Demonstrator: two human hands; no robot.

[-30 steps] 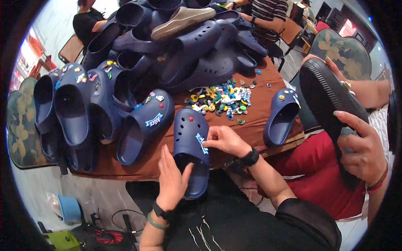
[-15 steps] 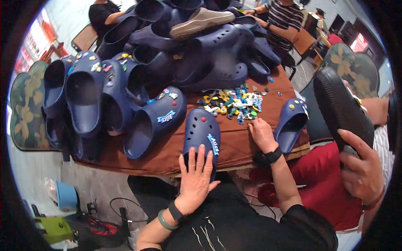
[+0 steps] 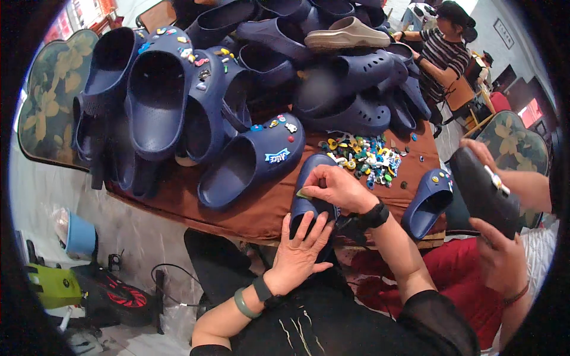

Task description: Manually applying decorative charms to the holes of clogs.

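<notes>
A navy clog (image 3: pixel 316 162) lies at the table's near edge, toe pointing away from me. My left hand (image 3: pixel 298 252) rests on its heel end with the fingers spread. Over the clog's upper, my right hand (image 3: pixel 341 187) pinches a small greenish shoe charm (image 3: pixel 304 194) at its left side. That hand and wrist cover much of the upper and most of its blue-and-white charm. Just left lies another navy clog (image 3: pixel 285 133) decorated with several charms. A heap of loose, many-coloured charms (image 3: pixel 365 159) is spread beyond my right hand.
Navy clogs (image 3: pixel 350 113) are piled at the back, a beige clog (image 3: pixel 347 37) on top. Decorated clogs (image 3: pixel 157 101) stand at left. A small decorated clog (image 3: pixel 428 199) sits at right. Beside me, another person's hands hold a black clog (image 3: pixel 484 193). Someone in stripes (image 3: pixel 442 56) is across the table.
My right hand has moved from the charm heap to the clog, a charm between its fingers. My left hand stays on the clog. The view has shifted, and the neighbour's black clog is held differently.
</notes>
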